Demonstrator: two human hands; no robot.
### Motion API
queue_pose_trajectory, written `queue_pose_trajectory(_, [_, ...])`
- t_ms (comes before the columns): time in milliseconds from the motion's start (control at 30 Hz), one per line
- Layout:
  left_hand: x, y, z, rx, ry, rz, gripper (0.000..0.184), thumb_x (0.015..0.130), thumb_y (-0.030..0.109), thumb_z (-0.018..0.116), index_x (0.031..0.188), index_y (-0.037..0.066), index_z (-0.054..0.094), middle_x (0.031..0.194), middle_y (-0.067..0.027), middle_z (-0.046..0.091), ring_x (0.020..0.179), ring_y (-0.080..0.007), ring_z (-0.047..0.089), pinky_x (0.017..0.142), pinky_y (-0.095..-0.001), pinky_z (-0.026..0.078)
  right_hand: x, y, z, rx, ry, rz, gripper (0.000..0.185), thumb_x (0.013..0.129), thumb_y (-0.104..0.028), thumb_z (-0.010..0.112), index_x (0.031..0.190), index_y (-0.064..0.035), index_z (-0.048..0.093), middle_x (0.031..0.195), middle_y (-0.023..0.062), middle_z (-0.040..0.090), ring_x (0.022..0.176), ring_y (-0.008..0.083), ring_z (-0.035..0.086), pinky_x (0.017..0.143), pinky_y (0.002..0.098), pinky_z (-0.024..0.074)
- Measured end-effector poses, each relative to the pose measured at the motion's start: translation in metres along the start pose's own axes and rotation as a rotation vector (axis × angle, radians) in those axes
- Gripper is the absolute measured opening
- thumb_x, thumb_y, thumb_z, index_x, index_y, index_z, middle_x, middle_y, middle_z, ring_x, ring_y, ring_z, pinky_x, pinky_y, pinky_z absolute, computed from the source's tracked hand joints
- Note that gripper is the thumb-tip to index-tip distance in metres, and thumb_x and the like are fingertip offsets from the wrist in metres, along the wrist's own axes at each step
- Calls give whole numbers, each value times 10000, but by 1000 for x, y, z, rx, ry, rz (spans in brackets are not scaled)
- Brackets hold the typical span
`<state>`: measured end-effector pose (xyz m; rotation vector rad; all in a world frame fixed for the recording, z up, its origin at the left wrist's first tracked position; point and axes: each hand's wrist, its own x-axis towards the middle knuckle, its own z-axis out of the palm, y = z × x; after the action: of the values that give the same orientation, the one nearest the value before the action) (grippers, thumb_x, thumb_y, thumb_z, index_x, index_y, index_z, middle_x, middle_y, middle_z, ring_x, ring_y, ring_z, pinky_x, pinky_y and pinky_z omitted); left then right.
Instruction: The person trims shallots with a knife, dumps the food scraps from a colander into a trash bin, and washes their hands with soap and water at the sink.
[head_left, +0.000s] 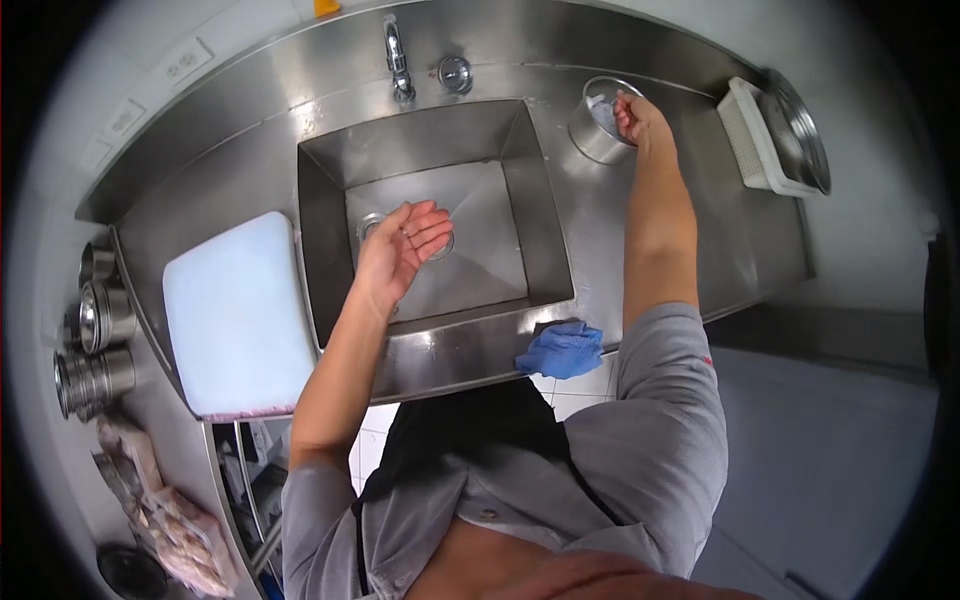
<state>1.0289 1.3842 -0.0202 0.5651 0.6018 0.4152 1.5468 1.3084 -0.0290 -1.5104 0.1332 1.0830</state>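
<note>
Overlapping pot (597, 145): right grip (641, 117) | contents (602, 112) unclear | drain (442, 250) partly behind left grip (398, 248)

So my left grip (403, 245) is palm-up and open over the steel sink (440, 140), and my right grip (637, 115) is curled at the mouth of a metal pot (596, 145) with something whitish (603, 112) inside, can't tell what. There's a blue cloth (562, 349) bunched on the worktop's (592, 235) front edge, a pale board (240, 310) left of the sink, and a white basket (742, 135) way over right.
</note>
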Motion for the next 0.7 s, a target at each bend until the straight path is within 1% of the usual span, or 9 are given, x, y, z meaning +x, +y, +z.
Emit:
queue_pose_trajectory(133, [40,-6,21,-31,-119,-13,482,1008,319,464,1307,-58,482,1277,-236,566,1211,-338,554,1050,-440,453,-70,13,40,323,-205,-140,268,984,-228,573,783,-52,580,656,57,605,506,106,544,401,195,446])
queue_pose_trajectory(167, [47,-9,32,-38,-105,-8,446,1007,323,465,1269,-34,514,1248,-215,584,1182,-317,568,1026,-431,464,-77,33,57,202,-423,-177,293,1000,-244,544,816,-20,585,711,85,630,597,137,604,519,234,542])
queue_pose_trajectory(267, [101,-24,43,-129,3,39,355,1006,333,467,1156,30,575,1172,-156,621,1098,-267,594,956,-401,483,-158,160,184,-44,-262,-431,268,932,-161,544,1100,34,622,957,130,699,864,280,673,798,371,555])
queue_pose_trajectory(300, [112,-29,40,-172,44,57,330,1006,336,468,1118,50,590,1148,-138,630,1070,-252,600,934,-391,487,-160,198,210,-643,-153,-608,425,958,-268,539,1280,9,562,1183,144,655,1094,303,613,960,404,487])
queue_pose_trajectory(367, [85,-7,34,-142,240,58,310,1005,356,487,1077,69,583,1078,-123,626,947,-248,606,832,-394,500,-191,253,262,-392,-151,-535,600,992,-410,471,1451,-29,406,1445,180,467,1314,309,458,1068,402,392])
queue_pose_trajectory(533, [77,-26,15,-80,170,51,349,997,432,497,1032,102,605,1015,-41,619,907,-190,593,809,-372,496,-155,252,260,-67,-282,-56,870,944,-689,352,1522,-47,253,1562,183,272,1412,301,321,1149,411,250])
queue_pose_trajectory(600, [86,-1,-10,0,319,95,405,1016,431,452,1205,97,583,1149,-54,617,1022,-210,576,925,-370,454,-194,274,292,-433,-230,-197,897,931,-723,342,1488,-20,332,1511,201,359,1372,321,369,1121,442,285])
queue_pose_trajectory(633, [89,7,-25,-51,320,82,418,1018,427,447,1248,99,568,1184,-56,609,1058,-213,567,951,-373,441,-193,290,298,-373,-300,-389,860,933,-717,343,1471,-47,367,1522,186,349,1349,319,405,1074,459,347])
queue_pose_trajectory(700, [87,-8,-19,-185,109,59,442,1016,440,444,1279,100,542,1254,-57,582,1117,-222,535,994,-394,417,-169,256,293,-110,-296,-261,825,952,-684,338,1493,-61,332,1536,182,344,1366,319,401,1078,462,348])
